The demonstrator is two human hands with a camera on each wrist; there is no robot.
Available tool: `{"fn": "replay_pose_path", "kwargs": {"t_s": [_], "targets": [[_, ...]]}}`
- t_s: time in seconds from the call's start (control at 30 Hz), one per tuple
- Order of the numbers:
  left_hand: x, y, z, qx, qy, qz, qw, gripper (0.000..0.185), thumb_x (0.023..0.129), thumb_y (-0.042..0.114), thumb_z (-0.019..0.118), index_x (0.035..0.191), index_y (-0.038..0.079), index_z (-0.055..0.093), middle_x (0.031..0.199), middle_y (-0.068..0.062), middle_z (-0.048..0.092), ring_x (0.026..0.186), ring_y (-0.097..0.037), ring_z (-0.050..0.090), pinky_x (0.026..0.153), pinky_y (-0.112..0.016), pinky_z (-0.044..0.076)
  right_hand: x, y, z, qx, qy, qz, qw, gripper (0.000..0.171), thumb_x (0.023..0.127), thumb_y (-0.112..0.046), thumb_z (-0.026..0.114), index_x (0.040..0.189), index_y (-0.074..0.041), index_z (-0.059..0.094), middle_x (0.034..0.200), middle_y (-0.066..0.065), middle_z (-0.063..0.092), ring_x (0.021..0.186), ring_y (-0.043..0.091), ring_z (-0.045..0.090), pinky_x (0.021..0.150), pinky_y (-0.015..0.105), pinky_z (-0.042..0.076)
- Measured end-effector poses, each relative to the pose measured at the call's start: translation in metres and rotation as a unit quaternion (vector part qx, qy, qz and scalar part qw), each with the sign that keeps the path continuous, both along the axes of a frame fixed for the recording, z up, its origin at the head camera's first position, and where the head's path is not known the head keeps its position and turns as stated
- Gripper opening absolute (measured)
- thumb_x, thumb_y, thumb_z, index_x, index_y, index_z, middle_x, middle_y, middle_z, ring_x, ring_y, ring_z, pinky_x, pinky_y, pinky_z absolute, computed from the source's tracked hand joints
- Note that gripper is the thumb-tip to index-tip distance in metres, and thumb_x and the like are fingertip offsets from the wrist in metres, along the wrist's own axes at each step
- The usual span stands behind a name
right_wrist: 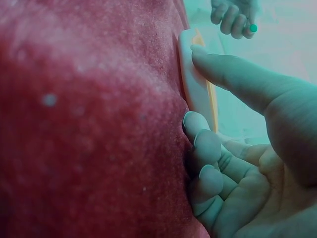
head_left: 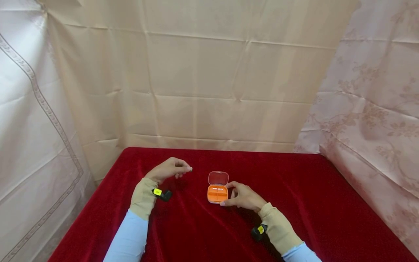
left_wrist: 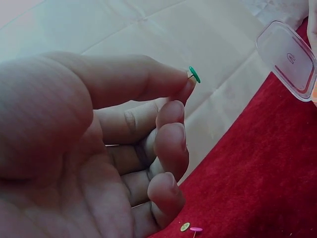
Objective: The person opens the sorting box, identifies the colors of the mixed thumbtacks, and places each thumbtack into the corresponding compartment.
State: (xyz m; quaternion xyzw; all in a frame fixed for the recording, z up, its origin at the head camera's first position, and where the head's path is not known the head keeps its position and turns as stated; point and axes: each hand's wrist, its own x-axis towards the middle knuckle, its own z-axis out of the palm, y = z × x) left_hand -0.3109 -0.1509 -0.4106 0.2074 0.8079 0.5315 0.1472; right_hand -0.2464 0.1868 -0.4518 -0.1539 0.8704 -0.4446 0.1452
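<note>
Between thumb and index fingertip, my left hand (head_left: 170,169) pinches a green thumbtack (left_wrist: 194,75), its flat head facing outward and its metal pin at the fingertips. The other fingers curl loosely below it. A small pill box (head_left: 217,194) with orange compartments stands on the red cloth, its clear lid (head_left: 218,178) raised at the back. My right hand (head_left: 244,196) grips this box from the right, the thumb at the front corner and a finger near the back corner. In the right wrist view, the thumb presses the box's pale side wall (right_wrist: 195,89).
A pink thumbtack (left_wrist: 196,229) and a yellowish one (left_wrist: 184,227) lie on the red cloth (head_left: 294,203) below the left hand. Beige curtain (head_left: 212,72) hangs behind the table, with patterned curtains at both sides.
</note>
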Motion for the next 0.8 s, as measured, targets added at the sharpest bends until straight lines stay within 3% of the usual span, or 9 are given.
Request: {"fn": "replay_pose_path", "kwargs": {"t_s": [0.23,0.8], "targets": [[0.0005,0.0055,0.0014,-0.008,0.002,0.003,1.0,0.032,0.098,0.024,0.072,0.109,-0.006,0.071,0.084,-0.007,0.06,0.076,-0.02,0.055,0.072,-0.036,0.048,-0.0024,0.002,-0.0009,-0.004,0.0,-0.002,1.0,0.068,0.078,-0.026,0.092,0.131,-0.004,0.058,0.074,0.003,0.06,0.059,0.013,0.052,0.055,0.027,0.046],[-0.0001,0.0074,-0.0022,-0.01,0.002,-0.001,1.0,0.033,0.098,0.025,0.073,0.11,-0.005,0.071,0.094,-0.02,0.062,0.078,-0.021,0.056,0.071,-0.033,0.048,-0.0027,0.0026,-0.0011,-0.006,-0.01,-0.004,1.0,0.067,0.078,-0.028,0.092,0.13,-0.005,0.058,0.074,0.003,0.059,0.058,0.014,0.051,0.055,0.028,0.045]]}}
